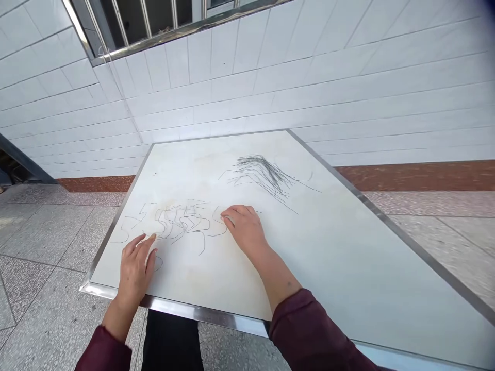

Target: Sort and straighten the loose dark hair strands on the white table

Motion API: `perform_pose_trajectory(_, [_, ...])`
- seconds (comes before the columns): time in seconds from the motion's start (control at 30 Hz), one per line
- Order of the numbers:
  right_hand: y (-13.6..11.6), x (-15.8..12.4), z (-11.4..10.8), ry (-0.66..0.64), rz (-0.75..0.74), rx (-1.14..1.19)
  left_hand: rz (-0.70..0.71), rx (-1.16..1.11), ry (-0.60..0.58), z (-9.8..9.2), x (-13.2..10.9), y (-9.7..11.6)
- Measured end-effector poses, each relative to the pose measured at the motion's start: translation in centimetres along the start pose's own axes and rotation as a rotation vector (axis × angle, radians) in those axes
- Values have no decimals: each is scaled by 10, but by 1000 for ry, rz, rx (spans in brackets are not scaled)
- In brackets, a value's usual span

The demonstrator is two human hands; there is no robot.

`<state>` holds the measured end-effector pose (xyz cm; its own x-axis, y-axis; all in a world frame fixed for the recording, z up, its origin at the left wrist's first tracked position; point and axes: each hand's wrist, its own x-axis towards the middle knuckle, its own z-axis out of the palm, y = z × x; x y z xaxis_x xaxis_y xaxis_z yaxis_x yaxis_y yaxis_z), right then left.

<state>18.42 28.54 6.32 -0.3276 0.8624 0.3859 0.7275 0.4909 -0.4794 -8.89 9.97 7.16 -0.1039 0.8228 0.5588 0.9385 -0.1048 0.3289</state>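
Observation:
My right hand (243, 226) is over the middle of the white table (209, 286), its thumb and fingertips pinched together on a thin dark bent wire (219, 233). The wire's curved end shows to the left of the fingers. Nearer the front left edge, my left hand (135, 265) has its fingers apart, with the fingertips close to the tabletop and several wires. Between the hands lies a loose tangle of bent wires (185, 221), some with hooked or zigzag shapes. One small curved wire (159, 264) lies just right of the left thumb.
Farther back on the table lies a bundle of straighter, slightly bent dark wires (266, 172). Metal trim (201, 313) edges the table. A white tiled wall (232, 98) stands behind it, with a barred window (154, 20) at the upper left. The floor (50, 247) is speckled tile.

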Motion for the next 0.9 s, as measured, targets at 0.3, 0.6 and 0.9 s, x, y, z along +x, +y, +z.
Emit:
perform_pose_trajectory(0.3, [10,1,0,-100,-73,-13,295,314,-407,13,-34,29])
perform_pose_trajectory(0.6, [-14,-3,21,-97,-431,-10,267,215,-426,16,-14,14])
perform_pose_trajectory(0.9, [-18,0,30,-52,-414,-66,206,190,-349,21,-16,18])
